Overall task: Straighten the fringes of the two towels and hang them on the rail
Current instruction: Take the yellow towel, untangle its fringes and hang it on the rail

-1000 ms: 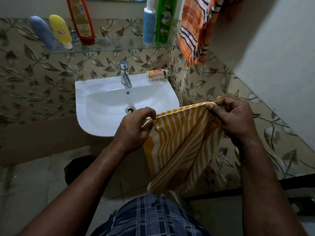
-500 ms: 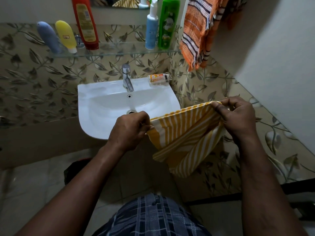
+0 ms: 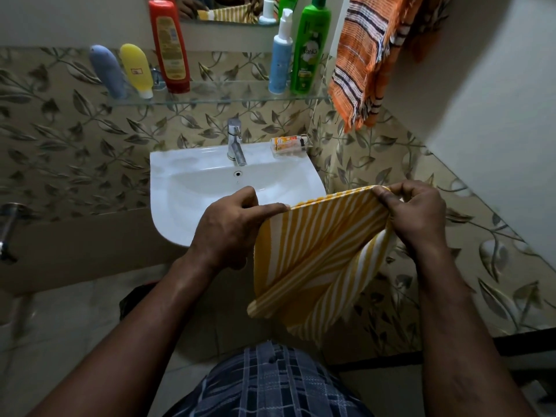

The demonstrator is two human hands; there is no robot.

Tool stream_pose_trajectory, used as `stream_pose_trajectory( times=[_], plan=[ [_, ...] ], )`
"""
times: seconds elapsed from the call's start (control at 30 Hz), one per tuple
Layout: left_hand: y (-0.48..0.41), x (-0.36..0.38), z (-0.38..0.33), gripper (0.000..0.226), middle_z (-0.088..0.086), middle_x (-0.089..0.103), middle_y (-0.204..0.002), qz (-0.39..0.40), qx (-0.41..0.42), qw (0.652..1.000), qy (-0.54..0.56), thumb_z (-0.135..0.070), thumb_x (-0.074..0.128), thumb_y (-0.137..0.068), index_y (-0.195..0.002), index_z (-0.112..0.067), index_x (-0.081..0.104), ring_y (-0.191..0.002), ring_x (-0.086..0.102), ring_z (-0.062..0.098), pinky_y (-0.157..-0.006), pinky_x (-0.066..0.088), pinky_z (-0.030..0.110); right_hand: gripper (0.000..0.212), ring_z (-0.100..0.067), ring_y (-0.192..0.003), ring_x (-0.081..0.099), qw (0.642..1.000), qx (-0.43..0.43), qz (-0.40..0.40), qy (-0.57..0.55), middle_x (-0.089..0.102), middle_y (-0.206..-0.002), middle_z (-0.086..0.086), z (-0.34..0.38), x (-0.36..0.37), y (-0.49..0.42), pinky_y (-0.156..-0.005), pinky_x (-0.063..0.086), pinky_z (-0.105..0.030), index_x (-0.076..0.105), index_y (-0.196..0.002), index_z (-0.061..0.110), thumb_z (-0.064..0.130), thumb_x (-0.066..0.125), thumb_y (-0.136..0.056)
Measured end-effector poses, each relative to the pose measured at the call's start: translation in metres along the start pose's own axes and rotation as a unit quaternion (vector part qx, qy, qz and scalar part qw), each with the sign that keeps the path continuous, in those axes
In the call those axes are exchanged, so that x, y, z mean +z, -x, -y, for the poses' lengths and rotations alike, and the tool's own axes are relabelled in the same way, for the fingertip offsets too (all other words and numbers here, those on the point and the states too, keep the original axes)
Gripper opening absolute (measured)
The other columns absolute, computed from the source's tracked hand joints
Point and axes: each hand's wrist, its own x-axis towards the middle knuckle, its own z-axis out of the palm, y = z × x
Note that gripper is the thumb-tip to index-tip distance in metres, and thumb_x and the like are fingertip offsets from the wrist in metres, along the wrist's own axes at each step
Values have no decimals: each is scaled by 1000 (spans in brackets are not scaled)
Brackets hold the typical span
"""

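The left hand (image 3: pixel 231 224) pinches one end of the yellow striped towel's (image 3: pixel 316 251) top edge between thumb and forefinger. The right hand (image 3: pixel 415 215) grips the other end with curled fingers. The edge is pulled taut between them, just right of the sink's (image 3: pixel 168 188) front rim, and the rest hangs folded over open floor. An orange towel (image 3: pixel 364 55) hangs at upper right, fringe down, its support out of view. The glass shelf (image 3: pixel 225 99) carries a red bottle (image 3: pixel 170 46), a green bottle (image 3: pixel 310 49) and a pump bottle (image 3: pixel 281 58).
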Motion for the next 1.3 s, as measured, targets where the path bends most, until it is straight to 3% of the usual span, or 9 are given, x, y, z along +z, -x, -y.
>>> stream_pose_trajectory(
  times=[0.23,0.67,0.8,0.97,1.1,1.2,1.3],
  plan=[
    [5,-6,0,32,3,51,-82,-5,5,1000,-18,-28,55,-103,-127,-33,75,-58,51,24,-45,48,37,21,-20,-89,71,1000,22,1,-11,76,-91,0,2,4,4,-89,59,-46,80,-88,17,38,84,-86],
    [-2,-27,-12,17,3,67,-80,-31,86,994,-52,-29,67,-100,-107,-26,83,-51,59,29,-44,48,35,25,-20,-81,73,997,78,-1,1,76,-81,0,2,17,2,-84,60,-45,80,-84,17,41,83,-86],
    [-3,-25,-10,16,3,72,-82,-1,46,996,-74,-31,68,-97,-97,-19,79,-57,65,31,-48,52,37,23,-19,-82,72,997,79,7,8,76,-83,0,2,24,6,-85,60,-43,81,-83,17,39,83,-87],
    [-1,-26,-9,10,0,76,-88,86,-67,990,-92,-33,75,-93,-98,-25,79,-76,71,31,-63,56,40,25,-19,-83,72,998,66,9,20,75,-83,0,7,28,10,-82,58,-36,80,-85,15,40,83,-87],
    [-2,-32,-18,11,-1,73,-92,221,-159,954,-125,-41,72,-94,-99,-32,75,-89,68,27,-69,51,35,29,-23,-77,70,998,45,12,40,74,-78,-5,20,35,9,-73,54,-35,79,-81,11,39,84,-86],
    [-2,-34,-29,17,3,66,-85,319,-165,923,-141,-38,70,-93,-88,-22,72,-81,66,27,-65,52,34,29,-25,-77,69,998,27,20,54,73,-76,-7,32,41,6,-67,46,-34,76,-76,9,35,83,-87],
    [1,-34,-35,22,3,60,-73,334,-132,925,-125,-34,66,-94,-82,-16,65,-74,62,26,-58,48,35,25,-24,-83,70,997,10,15,78,78,-87,-10,45,43,0,-69,42,-28,83,-87,9,35,82,-88]
  ],
)
